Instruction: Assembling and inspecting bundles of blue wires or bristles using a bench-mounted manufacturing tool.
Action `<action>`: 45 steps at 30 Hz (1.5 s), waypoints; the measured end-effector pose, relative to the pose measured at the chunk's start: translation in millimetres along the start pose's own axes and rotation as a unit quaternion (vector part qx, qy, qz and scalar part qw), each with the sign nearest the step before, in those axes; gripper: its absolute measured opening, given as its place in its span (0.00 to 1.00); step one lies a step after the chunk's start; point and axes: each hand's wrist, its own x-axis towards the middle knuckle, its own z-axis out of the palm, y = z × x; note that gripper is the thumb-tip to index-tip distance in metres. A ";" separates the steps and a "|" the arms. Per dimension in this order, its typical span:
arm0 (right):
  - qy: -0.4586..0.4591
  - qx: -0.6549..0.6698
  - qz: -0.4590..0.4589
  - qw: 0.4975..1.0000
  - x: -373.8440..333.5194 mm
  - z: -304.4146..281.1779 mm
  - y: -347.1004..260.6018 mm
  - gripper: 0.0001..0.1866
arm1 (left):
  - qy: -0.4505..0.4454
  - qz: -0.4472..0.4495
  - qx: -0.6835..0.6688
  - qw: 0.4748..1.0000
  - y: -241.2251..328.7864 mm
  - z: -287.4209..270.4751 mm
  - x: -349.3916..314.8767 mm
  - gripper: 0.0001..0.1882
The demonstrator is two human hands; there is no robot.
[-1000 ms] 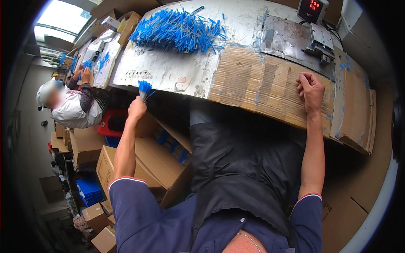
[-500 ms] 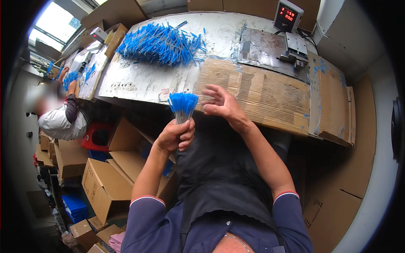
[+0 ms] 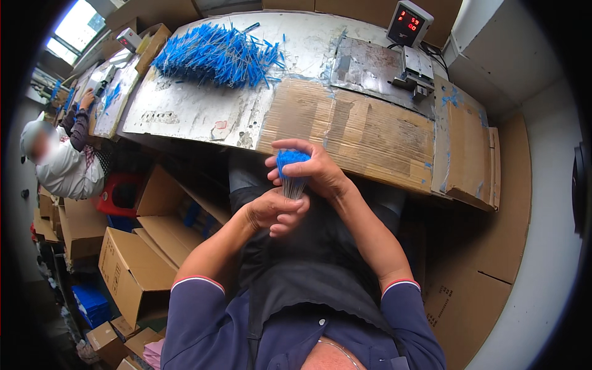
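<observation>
My left hand is closed round the grey stems of a bundle of thin blue-tipped sticks, held upright over my lap at the table's front edge. Curled about the blue tops of the same bundle is my right hand, its thumb across the front and its fingers behind. Beyond, on the white table, lies a large loose pile of similar blue and pale sticks. Their exact kind is too fine to make out.
Flat cardboard covers the table's near right part. Behind it are a metal plate with a small block device and a red-digit display box. A co-worker sits at the left. Open cartons stand below the table.
My right hand has come left from beside the bundle and closed round its blue tops. The left hand has brought the bundle lower and closer to me. The whole view has shifted slightly.
</observation>
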 end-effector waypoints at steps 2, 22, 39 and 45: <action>0.031 -0.005 0.002 1.000 -0.6 3.6 2.9 0.29 | 0.023 -0.014 0.037 0.999 -4.0 1.8 -1.6 0.17; 0.351 -0.375 -0.275 0.813 37.2 -88.5 -17.9 0.19 | 0.708 0.053 0.654 0.262 90.5 -27.7 -149.9 0.14; 0.368 -0.438 -0.262 0.777 38.7 -79.9 -24.1 0.06 | 0.841 0.175 0.511 0.023 218.9 -31.8 -270.7 0.18; 0.351 -0.434 -0.281 0.781 40.1 -77.5 -15.8 0.06 | 0.803 -0.020 0.591 0.077 182.7 -98.2 -250.3 0.14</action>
